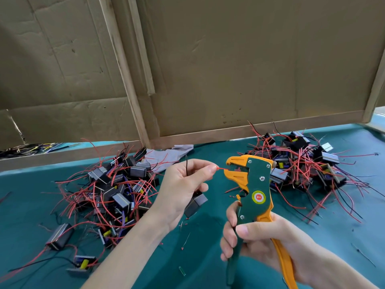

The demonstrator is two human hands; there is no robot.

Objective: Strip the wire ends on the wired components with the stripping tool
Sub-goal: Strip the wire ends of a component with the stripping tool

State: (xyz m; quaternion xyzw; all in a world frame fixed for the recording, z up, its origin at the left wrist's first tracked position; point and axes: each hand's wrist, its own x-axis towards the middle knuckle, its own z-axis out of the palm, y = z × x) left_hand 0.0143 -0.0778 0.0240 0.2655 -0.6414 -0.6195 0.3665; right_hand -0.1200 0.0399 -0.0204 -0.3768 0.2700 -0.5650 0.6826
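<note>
Left hand [183, 184]: fingers [209, 170] pinch the red wire [222, 168], whose tip sits in the stripping tool [255, 184] head just beside them. Wired component [195, 203] is under those fingers. Right hand [262, 240]: fingers curled round the tool handles. Table [31, 205] is green.

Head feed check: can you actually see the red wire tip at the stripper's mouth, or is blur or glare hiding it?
Head view: light is soft and even, with no glare on the stripper. The red wire reads clearly from the left hand's pinch to the mouth, though the tip inside is too small to judge. Wide-angle distortion bends the rail toward the edges.
</note>
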